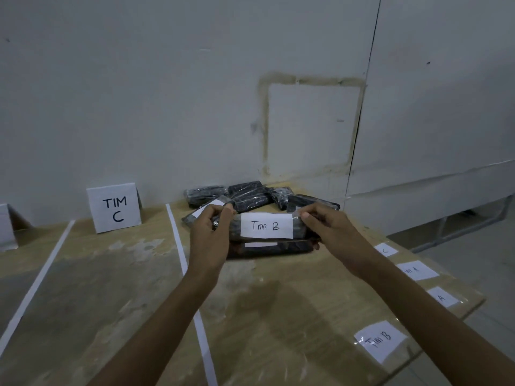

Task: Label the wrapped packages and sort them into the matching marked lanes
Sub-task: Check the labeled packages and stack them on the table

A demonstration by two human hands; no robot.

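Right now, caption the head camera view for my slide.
A wrapped package with a Tim B label, held by left hand and right hand near the TIM C sign.

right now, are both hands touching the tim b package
Touching. The head view shows the left hand gripping the left end of the Tim B package and the right hand pinching its right end.

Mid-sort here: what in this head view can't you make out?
Head view only:
1. sign card at the left edge: cut off by the frame, lettering unseen.
2. lower label, on the package under the Tim B package: seen edge-on, unreadable.
3. half-hidden label: partly covered by the left hand, no text visible.
4. farthest loose label, right side: too small and faint.
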